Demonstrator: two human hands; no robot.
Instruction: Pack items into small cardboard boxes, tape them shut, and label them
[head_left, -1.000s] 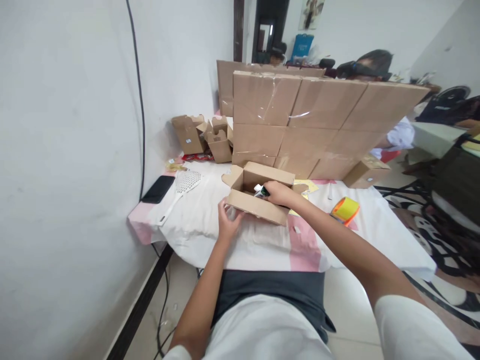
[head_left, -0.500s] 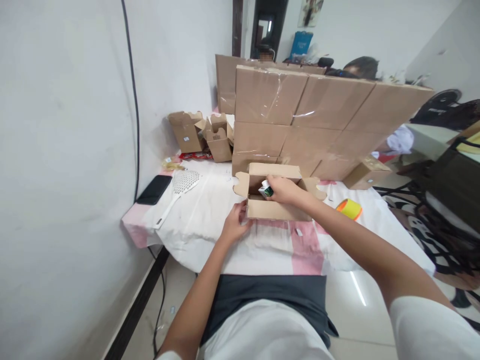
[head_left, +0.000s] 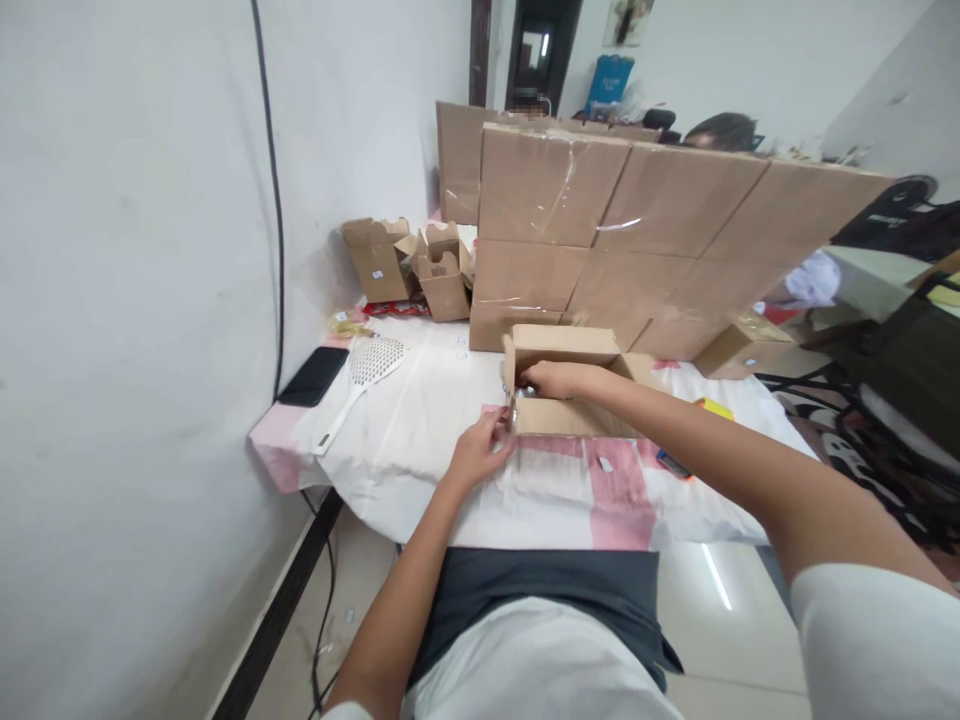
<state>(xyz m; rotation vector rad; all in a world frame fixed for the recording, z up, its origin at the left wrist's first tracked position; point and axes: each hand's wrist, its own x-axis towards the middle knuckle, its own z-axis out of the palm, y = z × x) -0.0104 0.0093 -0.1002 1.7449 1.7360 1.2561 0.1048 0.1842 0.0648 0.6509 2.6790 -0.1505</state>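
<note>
An open cardboard box [head_left: 574, 418] lies in front of me on the cloth-covered table, its flaps spread. My left hand [head_left: 484, 447] grips the near left corner of the box with bent fingers. Inside the left end of the box is my right hand [head_left: 551, 380], its fingers closed and pointing down. Something shiny and silvery [head_left: 527, 391] shows under those fingers, too small and covered to name. My right forearm crosses over the right end of the box and hides part of it.
A wall of taped cartons [head_left: 585, 210] stands behind the box. To the left are a white slotted skimmer [head_left: 371, 365], a black phone [head_left: 313, 377] and small open cartons [head_left: 379, 270]. A yellow roll [head_left: 716, 408] is partly behind my forearm. Other people sit beyond the cartons.
My right hand has gone deeper into the box; the green-and-white item it held no longer shows. The box's left flap has swung up. My left hand stays at the corner.
</note>
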